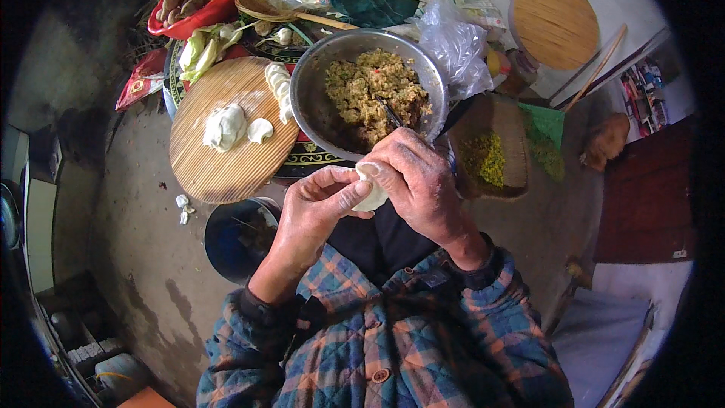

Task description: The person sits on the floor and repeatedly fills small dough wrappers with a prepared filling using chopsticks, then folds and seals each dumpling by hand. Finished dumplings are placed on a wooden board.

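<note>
Between my two hands, just in front of the bowl's near rim, is a folded dough wrapper [371, 199]. My left hand [325, 199] pinches its edge between thumb and fingers. The fingers of my right hand [416, 181] press the top of the same wrapper; what lies inside it is hidden. Beyond them a steel bowl [310, 119] holds chopped filling [376, 88], with a dark utensil handle [389, 112] sticking out. To the left, a round wooden board [207, 93] carries a floury dough lump [225, 127], one flat dough round [260, 130] and an overlapping row of wrappers [278, 88].
A dark bucket [235, 238] stands on the floor below the board. Right of the bowl are a crumpled plastic bag [456, 48] and a basket [512, 141] with yellow-green bits. Behind lie leafy vegetables [205, 54], a ladle-shaped strainer [263, 8] and a red basin [190, 20] of potatoes or similar tubers.
</note>
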`<control>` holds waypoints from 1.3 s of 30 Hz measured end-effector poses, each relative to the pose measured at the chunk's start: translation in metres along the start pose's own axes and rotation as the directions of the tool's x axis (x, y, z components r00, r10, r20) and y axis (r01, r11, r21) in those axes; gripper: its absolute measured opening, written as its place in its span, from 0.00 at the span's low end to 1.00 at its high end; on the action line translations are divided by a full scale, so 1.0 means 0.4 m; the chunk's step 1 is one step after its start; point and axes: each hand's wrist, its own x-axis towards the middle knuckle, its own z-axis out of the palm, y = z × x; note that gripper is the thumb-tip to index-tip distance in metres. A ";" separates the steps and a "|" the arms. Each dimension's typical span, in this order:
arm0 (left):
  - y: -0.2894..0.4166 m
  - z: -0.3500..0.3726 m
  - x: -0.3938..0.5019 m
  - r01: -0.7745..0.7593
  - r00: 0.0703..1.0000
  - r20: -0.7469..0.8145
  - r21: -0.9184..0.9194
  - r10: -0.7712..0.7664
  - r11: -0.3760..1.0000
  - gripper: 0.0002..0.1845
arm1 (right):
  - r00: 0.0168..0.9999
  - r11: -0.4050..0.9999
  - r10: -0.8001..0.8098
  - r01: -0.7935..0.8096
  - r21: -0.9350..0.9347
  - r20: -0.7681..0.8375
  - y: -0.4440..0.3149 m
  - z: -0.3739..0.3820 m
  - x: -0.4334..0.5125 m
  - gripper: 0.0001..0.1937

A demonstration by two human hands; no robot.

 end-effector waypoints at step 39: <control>-0.016 -0.001 0.009 -0.150 0.987 -0.078 -0.169 0.139 0.974 0.17 | 1.000 0.983 0.019 -0.017 -0.185 0.006 0.009 0.020 -0.016 0.07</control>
